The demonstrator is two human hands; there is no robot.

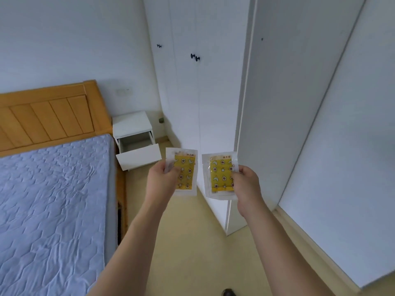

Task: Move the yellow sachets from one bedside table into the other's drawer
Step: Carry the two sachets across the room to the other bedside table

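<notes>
The left hand (163, 178) covers the near-left corner of its sachet (184, 170), and the right hand (245, 184) hides the right edge of the other sachet (220, 175). Their printed text is too small to read. The bed (53, 199) runs off the frame, and the open drawer (139, 155) hides its own bottom.

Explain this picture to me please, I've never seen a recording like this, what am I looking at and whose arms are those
This is one picture, taken by a wide-angle camera worn on a person's head, looking forward and down, so the two bare arms are the wearer's own. No robot is involved. The left hand pinches one yellow sachet by its side edge, and the right hand pinches a second yellow sachet the same way; both are held up in front of the body. Ahead, beside the bed, stands a white bedside table with its drawer pulled open; I can see nothing in the part that shows. White wardrobe doors fill the right side. The wide lens bends the straight lines.
</notes>
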